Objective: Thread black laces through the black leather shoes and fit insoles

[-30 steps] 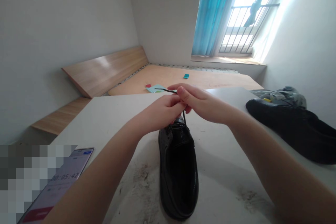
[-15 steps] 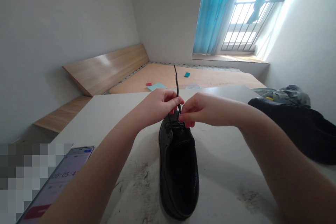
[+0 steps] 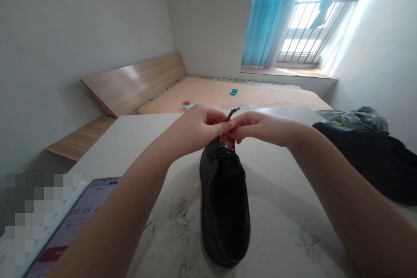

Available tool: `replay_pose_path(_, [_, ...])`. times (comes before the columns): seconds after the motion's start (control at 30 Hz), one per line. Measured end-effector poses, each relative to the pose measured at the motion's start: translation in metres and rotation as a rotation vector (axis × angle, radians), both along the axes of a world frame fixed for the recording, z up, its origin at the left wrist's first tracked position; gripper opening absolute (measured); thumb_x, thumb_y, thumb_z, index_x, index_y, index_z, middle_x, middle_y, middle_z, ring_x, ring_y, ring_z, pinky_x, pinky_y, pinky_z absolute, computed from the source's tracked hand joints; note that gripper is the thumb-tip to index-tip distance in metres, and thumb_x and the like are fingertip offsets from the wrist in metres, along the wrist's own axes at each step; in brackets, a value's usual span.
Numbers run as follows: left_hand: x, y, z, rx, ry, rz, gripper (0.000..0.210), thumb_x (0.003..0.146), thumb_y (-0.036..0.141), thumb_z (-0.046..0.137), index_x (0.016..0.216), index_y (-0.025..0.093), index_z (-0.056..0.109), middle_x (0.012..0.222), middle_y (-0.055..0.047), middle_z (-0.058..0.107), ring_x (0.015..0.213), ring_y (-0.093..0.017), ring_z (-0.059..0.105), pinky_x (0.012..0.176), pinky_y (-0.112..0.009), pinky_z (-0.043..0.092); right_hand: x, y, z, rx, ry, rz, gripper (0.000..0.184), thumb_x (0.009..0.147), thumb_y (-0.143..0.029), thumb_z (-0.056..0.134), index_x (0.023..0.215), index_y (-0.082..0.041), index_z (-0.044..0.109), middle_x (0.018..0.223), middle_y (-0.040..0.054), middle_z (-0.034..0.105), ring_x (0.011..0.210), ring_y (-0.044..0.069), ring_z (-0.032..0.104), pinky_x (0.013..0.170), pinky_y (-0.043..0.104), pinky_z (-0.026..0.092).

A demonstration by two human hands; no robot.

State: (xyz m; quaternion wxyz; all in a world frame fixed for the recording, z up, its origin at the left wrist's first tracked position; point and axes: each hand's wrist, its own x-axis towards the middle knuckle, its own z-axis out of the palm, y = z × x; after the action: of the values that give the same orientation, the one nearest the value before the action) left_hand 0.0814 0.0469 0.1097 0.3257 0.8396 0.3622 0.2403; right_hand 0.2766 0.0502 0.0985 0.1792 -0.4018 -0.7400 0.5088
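Observation:
A black leather shoe (image 3: 224, 217) stands on the white tabletop, its heel towards me and its toe hidden behind my hands. Above the laced front, my left hand (image 3: 208, 126) pinches a dark shoelace (image 3: 232, 114) between thumb and fingers. My right hand (image 3: 252, 127) meets it there, fingertips closed on the same lace just to the right. The lace's free end sticks up and bends to the right over the fingertips. Lower strands run from the hands down to the eyelets. How each fingertip grips the lace is partly hidden.
A phone (image 3: 78, 221) showing a timer lies at the left, partly behind my left forearm. A black bag-like item (image 3: 368, 156) and a bundle of grey cloth (image 3: 361, 117) sit at the right. Beyond the table (image 3: 130, 139) is a bed (image 3: 273, 97) with small coloured packets.
The lace end stood tall and upright before; now a shorter end bends right. My right hand has risen from near the eyelets to meet my left fingertips.

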Motion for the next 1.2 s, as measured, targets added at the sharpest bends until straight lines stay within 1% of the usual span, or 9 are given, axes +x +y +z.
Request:
replay_pose_path(0.23, [0.001, -0.002, -0.004, -0.005, -0.117, -0.014, 0.026, 0.085, 0.031, 0.052, 0.084, 0.019, 0.075, 0.072, 0.001, 0.071, 0.069, -0.014, 0.060, 0.061, -0.023, 0.040, 0.008, 0.002, -0.020, -0.275, 0.377, 0.022, 0.026, 0.085, -0.036, 0.063, 0.093, -0.013, 0.069, 0.088, 0.0066, 0.069, 0.081, 0.012, 0.064, 0.075, 0.023, 0.048])
replay_pose_path(0.37, [0.004, -0.005, -0.009, 0.065, -0.165, 0.058, 0.023, 0.084, 0.031, 0.056, 0.084, 0.019, 0.076, 0.076, 0.000, 0.073, 0.077, -0.016, 0.062, 0.067, -0.024, 0.043, 0.003, -0.009, -0.032, -0.488, 0.578, -0.132, 0.022, 0.083, -0.036, 0.067, 0.088, -0.014, 0.069, 0.082, 0.0039, 0.069, 0.075, 0.011, 0.066, 0.072, 0.022, 0.051])
replay_pose_path(0.53, [0.007, -0.022, -0.021, 0.023, -0.234, 0.111, 0.023, 0.085, 0.033, 0.057, 0.089, 0.020, 0.076, 0.078, -0.001, 0.073, 0.076, -0.017, 0.064, 0.068, -0.026, 0.047, -0.006, -0.029, -0.037, -0.610, 0.758, -0.335, 0.014, 0.086, -0.026, 0.061, 0.080, -0.015, 0.068, 0.073, 0.0001, 0.068, 0.066, 0.007, 0.063, 0.065, 0.017, 0.050])
replay_pose_path(0.63, [0.008, -0.035, -0.034, 0.112, -0.268, 0.188, 0.020, 0.085, 0.026, 0.058, 0.095, 0.024, 0.075, 0.089, 0.000, 0.074, 0.079, -0.016, 0.065, 0.073, -0.026, 0.049, -0.010, -0.039, -0.040, -0.580, 0.807, -0.371, 0.014, 0.084, -0.027, 0.064, 0.080, -0.014, 0.068, 0.073, 0.0002, 0.067, 0.067, 0.006, 0.062, 0.068, 0.016, 0.050])
replay_pose_path(0.77, [0.007, -0.044, -0.053, 0.229, -0.377, 0.228, 0.020, 0.085, 0.019, 0.058, 0.095, 0.025, 0.075, 0.096, 0.000, 0.074, 0.090, -0.015, 0.065, 0.085, -0.026, 0.048, -0.009, -0.044, -0.045, -0.383, 0.798, -0.350, 0.014, 0.083, -0.031, 0.069, 0.079, -0.018, 0.066, 0.075, -0.0015, 0.065, 0.071, 0.006, 0.059, 0.068, 0.016, 0.047])
replay_pose_path(0.9, [-0.003, -0.039, -0.064, 0.070, -0.454, 0.371, 0.019, 0.086, 0.032, 0.060, 0.091, 0.021, 0.074, 0.092, -0.001, 0.075, 0.082, -0.014, 0.066, 0.074, -0.023, 0.049, 0.001, -0.041, -0.046, -0.422, 0.833, -0.411, 0.013, 0.083, -0.031, 0.068, 0.083, -0.020, 0.062, 0.097, -0.0011, 0.065, 0.083, 0.009, 0.059, 0.070, 0.019, 0.046])
replay_pose_path(1.0, [-0.010, -0.035, -0.065, -0.025, -0.460, 0.444, 0.028, 0.087, 0.039, 0.055, 0.077, 0.017, 0.069, 0.073, -0.001, 0.071, 0.068, -0.013, 0.062, 0.063, -0.022, 0.046, 0.010, -0.040, -0.043, -0.505, 0.873, -0.345, 0.013, 0.083, -0.030, 0.067, 0.084, -0.020, 0.059, 0.080, -0.0026, 0.060, 0.068, 0.007, 0.053, 0.063, 0.019, 0.042])
replay_pose_path(1.07, [-0.014, -0.034, -0.064, -0.032, -0.445, 0.468, 0.036, 0.090, 0.040, 0.048, 0.066, 0.017, 0.062, 0.061, 0.000, 0.063, 0.061, -0.012, 0.057, 0.060, -0.023, 0.044, 0.016, -0.041, -0.040, -0.442, 0.775, -0.246, 0.013, 0.088, -0.030, 0.061, 0.085, -0.019, 0.056, 0.065, -0.0041, 0.049, 0.058, 0.006, 0.042, 0.057, 0.018, 0.035])
replay_pose_path(1.2, [-0.020, -0.027, -0.069, -0.101, -0.281, 0.450, 0.040, 0.091, 0.041, 0.039, 0.058, 0.019, 0.046, 0.055, 0.002, 0.049, 0.057, -0.013, 0.051, 0.057, -0.025, 0.039, 0.031, -0.039, -0.036, -0.269, 0.380, -0.120, 0.021, 0.091, -0.038, 0.055, 0.087, -0.018, 0.053, 0.062, -0.0054, 0.035, 0.056, 0.006, 0.028, 0.054, 0.019, 0.026])
